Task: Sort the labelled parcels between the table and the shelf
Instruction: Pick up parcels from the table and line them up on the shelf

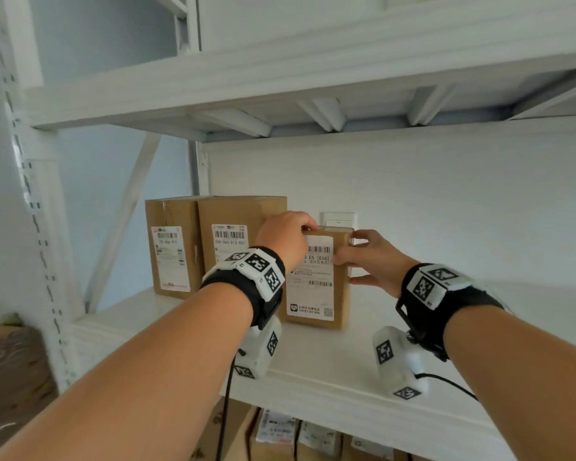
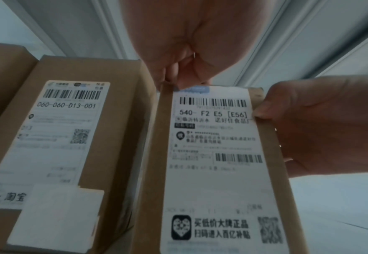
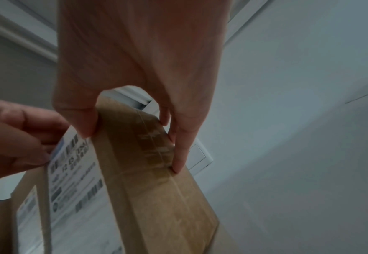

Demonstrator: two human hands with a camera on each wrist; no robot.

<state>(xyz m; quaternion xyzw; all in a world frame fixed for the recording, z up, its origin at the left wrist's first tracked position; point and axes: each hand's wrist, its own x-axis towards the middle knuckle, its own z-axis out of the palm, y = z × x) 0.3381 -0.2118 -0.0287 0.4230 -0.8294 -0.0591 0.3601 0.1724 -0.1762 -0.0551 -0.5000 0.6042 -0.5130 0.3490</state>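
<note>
Two hands gripping one small parcel (image 1: 320, 281), standing upright on the shelf (image 1: 330, 364) just beside a taller parcel (image 1: 236, 234), label facing out, probably for reading. Left hand (image 1: 285, 237) curling fingers over the top left corner; right hand (image 1: 374, 261) clamping thumb on the front edge and fingers behind the side, likely steadying it. Keeping labels forward, seemingly squaring up the row with the leftmost parcel (image 1: 172, 251).

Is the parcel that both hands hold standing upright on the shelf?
Upright. The parcel stands on its short end on the shelf, label facing out, with the left hand and right hand gripping its top.
</note>
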